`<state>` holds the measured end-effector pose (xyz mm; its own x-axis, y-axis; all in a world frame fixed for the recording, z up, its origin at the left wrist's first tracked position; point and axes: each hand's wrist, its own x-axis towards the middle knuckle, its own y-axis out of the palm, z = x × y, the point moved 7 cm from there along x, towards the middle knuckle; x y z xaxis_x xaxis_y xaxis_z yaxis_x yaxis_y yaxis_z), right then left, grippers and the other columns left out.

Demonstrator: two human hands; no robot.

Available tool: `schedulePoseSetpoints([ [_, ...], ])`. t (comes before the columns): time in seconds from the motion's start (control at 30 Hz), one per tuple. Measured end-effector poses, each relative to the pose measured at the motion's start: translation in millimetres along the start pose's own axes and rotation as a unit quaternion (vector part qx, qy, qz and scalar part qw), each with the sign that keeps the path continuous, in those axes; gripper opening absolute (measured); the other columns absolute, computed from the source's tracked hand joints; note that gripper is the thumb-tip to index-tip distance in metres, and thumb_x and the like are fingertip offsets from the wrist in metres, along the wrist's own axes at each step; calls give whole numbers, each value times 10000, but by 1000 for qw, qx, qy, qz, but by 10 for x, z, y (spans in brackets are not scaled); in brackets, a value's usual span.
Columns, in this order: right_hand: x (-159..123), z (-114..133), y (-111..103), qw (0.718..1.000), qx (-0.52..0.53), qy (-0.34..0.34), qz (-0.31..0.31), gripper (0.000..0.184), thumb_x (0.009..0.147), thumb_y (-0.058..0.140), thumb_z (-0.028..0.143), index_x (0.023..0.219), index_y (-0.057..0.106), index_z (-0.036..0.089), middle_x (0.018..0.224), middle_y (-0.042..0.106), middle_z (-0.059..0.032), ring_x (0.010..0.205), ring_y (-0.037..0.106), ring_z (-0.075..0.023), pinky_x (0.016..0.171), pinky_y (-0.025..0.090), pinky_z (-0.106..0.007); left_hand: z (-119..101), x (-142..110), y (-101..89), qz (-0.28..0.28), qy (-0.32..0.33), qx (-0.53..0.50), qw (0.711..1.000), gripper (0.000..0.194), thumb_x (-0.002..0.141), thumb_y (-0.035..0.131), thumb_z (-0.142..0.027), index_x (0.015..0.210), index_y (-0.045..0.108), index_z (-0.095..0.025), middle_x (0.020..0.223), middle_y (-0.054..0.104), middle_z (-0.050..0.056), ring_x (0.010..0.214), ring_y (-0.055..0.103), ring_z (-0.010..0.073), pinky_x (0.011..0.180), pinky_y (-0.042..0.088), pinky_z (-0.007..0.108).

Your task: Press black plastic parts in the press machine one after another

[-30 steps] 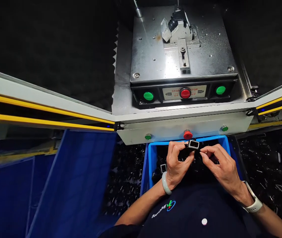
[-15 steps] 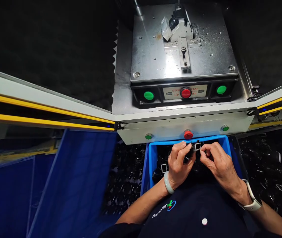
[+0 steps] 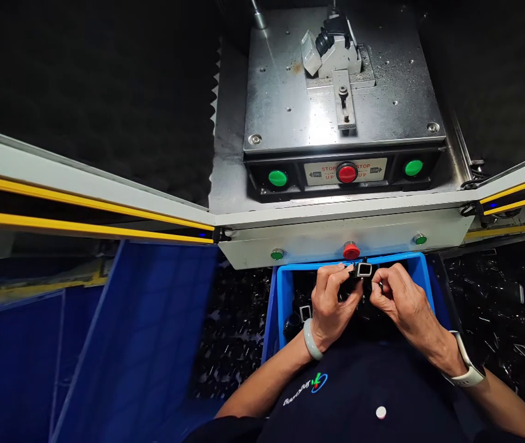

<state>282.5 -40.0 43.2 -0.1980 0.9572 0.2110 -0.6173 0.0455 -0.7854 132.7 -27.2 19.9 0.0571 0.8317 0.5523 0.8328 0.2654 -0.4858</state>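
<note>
Above a blue bin, my left hand (image 3: 335, 303) grips a black part with a pale-rimmed rectangular opening (image 3: 364, 269); its fingers hide most of the part's body. Just right of that opening, my right hand (image 3: 400, 301) is closed, thumb and forefinger pinched together. Whatever sits between those fingertips, if anything, is too small to make out. Inside the blue bin (image 3: 285, 277) lie black parts, one showing a similar rectangular rim (image 3: 305, 314) left of my left wrist.
Ahead, a metal plate (image 3: 285, 123) carries a fixture (image 3: 340, 55) with a black ribbed part in it. Below are green buttons (image 3: 277, 178) and a red stop button (image 3: 351, 250). Yellow-striped guards (image 3: 82, 206) flank the opening. Many black parts (image 3: 497, 301) lie at the right.
The rectangular opening has turned to face me more squarely and shifted slightly left and up. My right hand has moved slightly left, still pinched.
</note>
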Motion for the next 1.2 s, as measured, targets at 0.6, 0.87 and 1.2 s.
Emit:
schedulePoseSetpoints([
  [0.6,127,-287,-318,972,151,172,-54,108,1002,674,352,1032,715,258,960,738,-10,818,700,-154,718,575,-274,154,117,31,95,-122,-82,985,406,819,705,-59,1175,586,-215,1074,600,65,998,633,203,833,589,332],
  [0.87,338,-106,-77,977,171,125,24,100,1017,638,305,986,702,235,967,711,-30,850,684,-150,730,578,-253,43,237,39,161,-86,-138,973,496,798,630,-1,1236,580,-226,1121,605,75,1048,644,211,902,601,355],
  [1.2,1262,-89,-301,984,173,31,30,190,1024,615,362,1068,750,235,1002,762,-40,859,726,-168,721,620,-293,280,989,-211,96,-92,-154,979,131,980,664,-172,1094,706,-221,1034,711,73,947,694,193,770,603,307],
])
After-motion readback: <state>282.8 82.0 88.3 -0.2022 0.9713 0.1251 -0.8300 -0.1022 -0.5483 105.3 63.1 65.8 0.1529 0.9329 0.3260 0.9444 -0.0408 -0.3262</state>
